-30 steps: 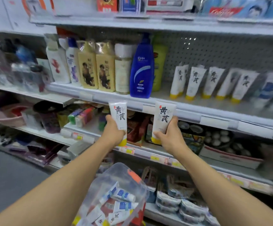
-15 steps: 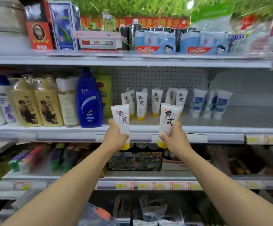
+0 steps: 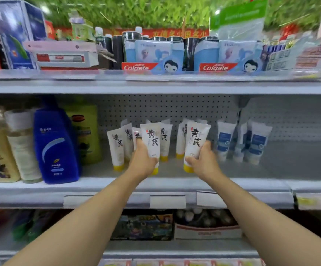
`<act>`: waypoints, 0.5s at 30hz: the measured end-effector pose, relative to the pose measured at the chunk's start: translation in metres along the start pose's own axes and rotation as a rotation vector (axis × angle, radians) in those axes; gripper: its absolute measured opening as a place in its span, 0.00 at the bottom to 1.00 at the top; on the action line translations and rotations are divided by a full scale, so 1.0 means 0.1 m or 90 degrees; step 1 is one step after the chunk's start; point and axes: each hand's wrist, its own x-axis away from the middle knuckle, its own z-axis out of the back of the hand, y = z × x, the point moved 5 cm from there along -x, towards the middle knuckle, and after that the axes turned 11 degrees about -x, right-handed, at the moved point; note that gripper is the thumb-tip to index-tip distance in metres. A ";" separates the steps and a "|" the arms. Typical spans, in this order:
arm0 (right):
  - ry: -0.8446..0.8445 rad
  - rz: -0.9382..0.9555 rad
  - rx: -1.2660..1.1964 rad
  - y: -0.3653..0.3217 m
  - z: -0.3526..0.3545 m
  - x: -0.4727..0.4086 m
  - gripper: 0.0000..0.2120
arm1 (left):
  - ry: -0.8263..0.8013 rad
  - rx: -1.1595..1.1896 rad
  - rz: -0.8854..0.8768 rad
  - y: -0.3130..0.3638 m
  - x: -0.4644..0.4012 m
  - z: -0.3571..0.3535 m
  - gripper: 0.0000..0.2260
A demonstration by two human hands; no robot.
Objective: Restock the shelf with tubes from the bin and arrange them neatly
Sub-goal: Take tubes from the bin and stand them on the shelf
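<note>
Tubes stand cap-down so their labels face out, and both held ones match: the left hand grips a white yellow-capped tube, the right hand another, over the shelf (bin unseen).

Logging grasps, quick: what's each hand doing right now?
Left hand: holding a white tube.
Right hand: holding another white tube.

Tube in my left hand: white, black brush script, yellow cap. Tube in my right hand: same. Tubes right of my right hand: white, blue label. Bottle left of my left hand: deep blue, pale swoosh.
</note>
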 end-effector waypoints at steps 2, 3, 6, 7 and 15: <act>-0.013 -0.017 0.018 0.10 -0.06 -0.22 0.24 | 0.001 -0.010 0.009 0.02 -0.16 -0.16 0.25; -0.023 -0.022 0.022 0.16 -0.10 -0.30 0.25 | 0.004 -0.023 0.018 0.01 -0.23 -0.25 0.25; -0.045 -0.031 0.049 0.31 -0.19 -0.49 0.27 | 0.003 -0.102 0.048 -0.05 -0.42 -0.47 0.23; -0.052 -0.035 0.058 0.34 -0.23 -0.53 0.27 | -0.006 -0.126 0.049 -0.06 -0.45 -0.53 0.22; -0.083 -0.045 0.046 0.50 -0.48 -0.86 0.26 | 0.062 -0.119 0.068 -0.22 -0.75 -0.77 0.41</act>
